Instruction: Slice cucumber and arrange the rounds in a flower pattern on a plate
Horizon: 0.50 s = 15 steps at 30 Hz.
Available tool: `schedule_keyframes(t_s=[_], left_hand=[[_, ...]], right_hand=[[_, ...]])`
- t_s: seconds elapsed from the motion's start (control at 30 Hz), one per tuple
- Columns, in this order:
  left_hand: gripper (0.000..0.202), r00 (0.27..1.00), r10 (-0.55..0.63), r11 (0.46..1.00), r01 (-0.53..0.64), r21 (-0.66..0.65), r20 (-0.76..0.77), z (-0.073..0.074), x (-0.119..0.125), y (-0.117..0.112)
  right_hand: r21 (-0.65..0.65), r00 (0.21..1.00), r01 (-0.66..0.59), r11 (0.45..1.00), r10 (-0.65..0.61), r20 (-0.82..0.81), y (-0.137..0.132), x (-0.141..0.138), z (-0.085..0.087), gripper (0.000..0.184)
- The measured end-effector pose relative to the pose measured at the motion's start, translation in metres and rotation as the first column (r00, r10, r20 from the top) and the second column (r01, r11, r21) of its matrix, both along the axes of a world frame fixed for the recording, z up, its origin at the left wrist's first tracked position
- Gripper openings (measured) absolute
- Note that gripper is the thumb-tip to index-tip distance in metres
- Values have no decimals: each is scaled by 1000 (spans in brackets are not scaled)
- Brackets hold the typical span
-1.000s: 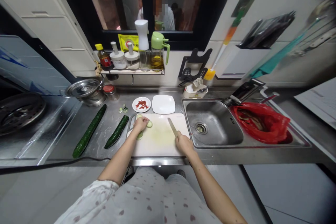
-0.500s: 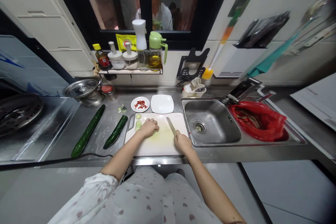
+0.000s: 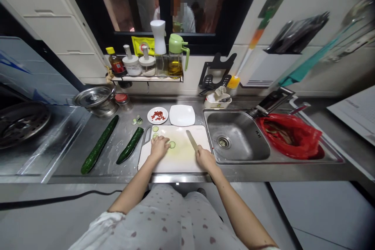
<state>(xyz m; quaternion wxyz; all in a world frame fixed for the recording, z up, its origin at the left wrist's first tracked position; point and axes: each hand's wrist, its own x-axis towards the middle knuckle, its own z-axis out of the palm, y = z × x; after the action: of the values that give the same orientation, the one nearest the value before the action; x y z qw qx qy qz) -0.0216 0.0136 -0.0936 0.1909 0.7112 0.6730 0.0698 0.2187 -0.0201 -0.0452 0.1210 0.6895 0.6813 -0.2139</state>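
Over the board (image 3: 183,163), left hand (image 3: 159,147) palm-down, grip unclear, right hand (image 3: 206,159) wrapped round knife (image 3: 191,140)

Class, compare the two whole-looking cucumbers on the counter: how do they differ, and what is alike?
The left cucumber is longer than the right cucumber. The right cucumber lies beside the cutting board; the left one lies farther away. Both are dark green and lie slanted on the counter.

No text can be read: the marks on the yellow packet (image 3: 139,47), the bottle's (image 3: 115,59) red label (image 3: 118,66) and the white sheet (image 3: 356,111) are too small or blurred.
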Motion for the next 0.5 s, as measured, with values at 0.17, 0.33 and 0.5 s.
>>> schedule_keyframes(t_s=[0.17,0.33,0.5], left_hand=[[35,1000,-26,1000,26,3,12,0,1,-6],[33,1000,13,1000,-13,-10,20,-3,2,-6],[33,999,46,998,-45,-37,23,-3,3,-6]], right_hand=[[1,992,-127,992,127,10,-18,-5,6,29],[-18,966,-260,966,259,-5,-33,-13,13,27],[-33,953,-302,953,303,11,-35,-16,16,28]])
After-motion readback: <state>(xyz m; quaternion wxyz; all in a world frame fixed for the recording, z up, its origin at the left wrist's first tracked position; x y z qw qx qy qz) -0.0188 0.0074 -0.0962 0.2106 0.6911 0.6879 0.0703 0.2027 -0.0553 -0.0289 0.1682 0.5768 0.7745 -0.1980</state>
